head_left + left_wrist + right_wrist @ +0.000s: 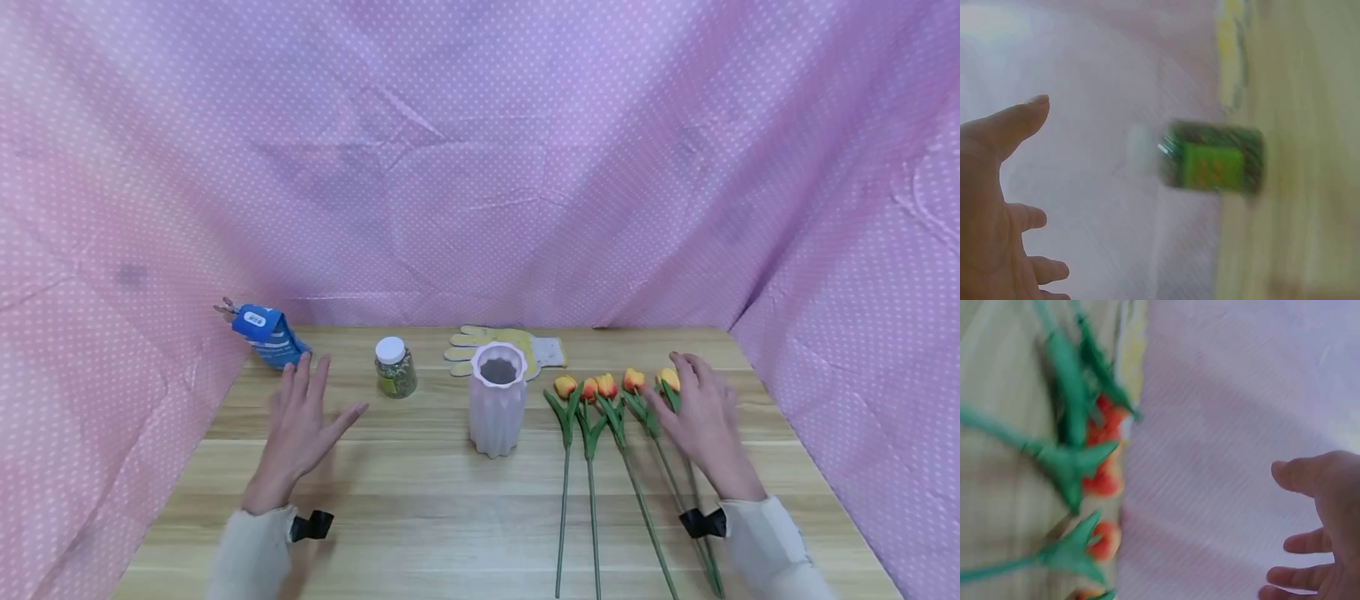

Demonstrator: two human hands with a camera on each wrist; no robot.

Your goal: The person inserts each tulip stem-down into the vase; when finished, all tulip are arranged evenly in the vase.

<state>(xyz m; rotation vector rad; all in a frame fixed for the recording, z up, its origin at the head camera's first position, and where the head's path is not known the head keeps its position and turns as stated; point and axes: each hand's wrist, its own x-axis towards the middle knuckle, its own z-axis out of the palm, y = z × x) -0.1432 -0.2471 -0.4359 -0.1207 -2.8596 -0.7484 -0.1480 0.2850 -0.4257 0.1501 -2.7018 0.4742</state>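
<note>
My left hand (298, 429) hovers over the left of the table with fingers spread, holding nothing. Just beyond its fingertips stands a blue bag (272, 335) with its top folded over. To its right is a clear jar (397, 377) with a white lid and green contents; a green label (1213, 167) shows in the left wrist view. My right hand (703, 421), also holding nothing, is above the rightmost of several artificial tulips (606, 386), partly covering them. These lie side by side, orange-yellow heads away from me. A pale pink fluted vase (497, 421) stands upright mid-table, its inside dark.
A yellow and white work glove (549, 352) lies behind the vase at the table's back edge. Brown twig-like ends (225, 307) stick out beside the blue bag. Pink dotted cloth (480, 167) hangs around the back and sides of the wooden table (420, 517).
</note>
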